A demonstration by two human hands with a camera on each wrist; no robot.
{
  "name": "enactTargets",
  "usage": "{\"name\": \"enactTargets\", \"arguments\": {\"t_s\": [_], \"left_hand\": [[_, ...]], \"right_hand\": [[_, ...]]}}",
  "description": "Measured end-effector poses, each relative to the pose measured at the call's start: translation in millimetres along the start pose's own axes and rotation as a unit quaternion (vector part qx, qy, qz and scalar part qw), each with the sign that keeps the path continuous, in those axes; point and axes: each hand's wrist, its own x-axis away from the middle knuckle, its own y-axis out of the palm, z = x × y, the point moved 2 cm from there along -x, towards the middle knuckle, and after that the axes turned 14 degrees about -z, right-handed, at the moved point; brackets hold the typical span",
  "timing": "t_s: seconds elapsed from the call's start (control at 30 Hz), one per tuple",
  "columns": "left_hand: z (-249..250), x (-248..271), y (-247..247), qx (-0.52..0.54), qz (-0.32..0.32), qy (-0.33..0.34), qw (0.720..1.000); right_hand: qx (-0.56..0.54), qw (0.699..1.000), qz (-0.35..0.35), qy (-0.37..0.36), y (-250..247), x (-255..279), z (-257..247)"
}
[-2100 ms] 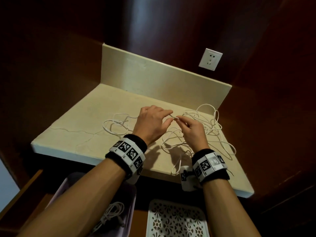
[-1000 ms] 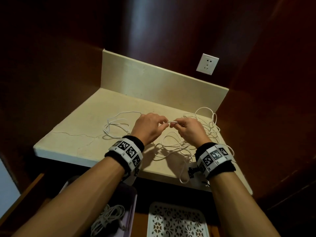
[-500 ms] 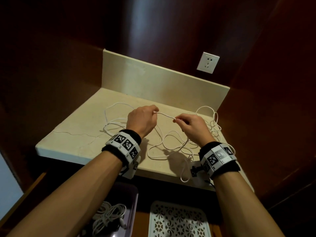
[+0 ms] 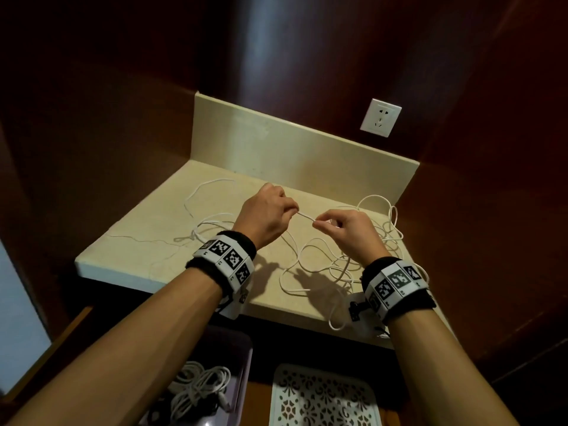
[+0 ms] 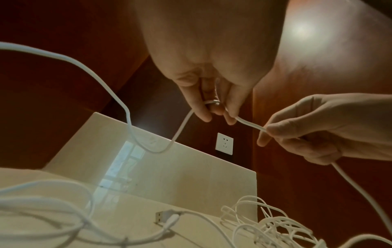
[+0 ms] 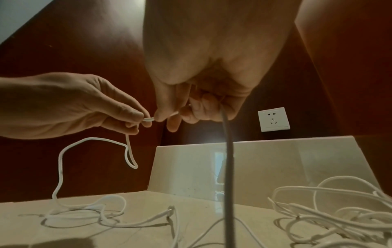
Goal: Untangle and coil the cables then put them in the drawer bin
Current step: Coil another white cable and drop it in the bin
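Nearest, below the surface's front edge, the drawer bin (image 4: 236, 361) already holds a bundle of coiled cables (image 4: 199, 392); beside it sits a white patterned tray (image 4: 319, 398). On the surface (image 4: 147, 241) itself, 1 white cable (image 4: 305, 217) is stretched between 2 hands: the left hand (image 4: 267, 216) pinches it between thumb and fingers, and the right hand (image 4: 350, 232) pinches the same strand a little further along. From the right hand the cable drops into the tangle (image 4: 362, 250) heaped toward the right, one loop hanging over the front edge. A USB plug (image 5: 167, 217) lies loose on the surface. Behind, a wall socket (image 4: 380, 117) sits above the backsplash.

The likely risk — pulling the strand while its trailing end is caught in the heap would tighten a knot, or drag the overhanging loop and the pile off the edge.
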Motion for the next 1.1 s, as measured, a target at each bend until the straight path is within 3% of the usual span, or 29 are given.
{"name": "enactTargets", "arguments": {"t_s": [0.17, 0.27, 0.47, 0.6, 0.9, 1.03, 1.1], "left_hand": [[-13, 3, -8, 0.035, 0.090, -0.057, 0.994], [-21, 2, -11, 0.035, 0.106, -0.078, 0.991], [4, 3, 0, 0.088, 0.021, 0.021, 0.996], [0, 3, 0, 0.089, 0.067, 0.024, 0.994], [-32, 7, -15, 0.037, 0.086, -0.140, 0.986], [-16, 8, -14, 0.081, 0.084, -0.057, 0.992], [-7, 6, -13, 0.048, 0.054, -0.008, 0.997]], "right_hand": [[-0.011, 1.000, -0.016, 0.007, -1, 2, 6], [-0.028, 0.999, -0.012, 0.027, -2, 2, 9], [0.021, 1.000, -0.009, 0.008, -6, -7, -11], [0.060, 0.998, -0.030, -0.001, -7, -10, -15], [-0.014, 0.999, -0.037, -0.003, -10, 4, -1], [-0.012, 0.999, -0.031, -0.005, -12, 0, -13], [0.003, 0.999, -0.037, -0.011, -13, -1, -20]]}}
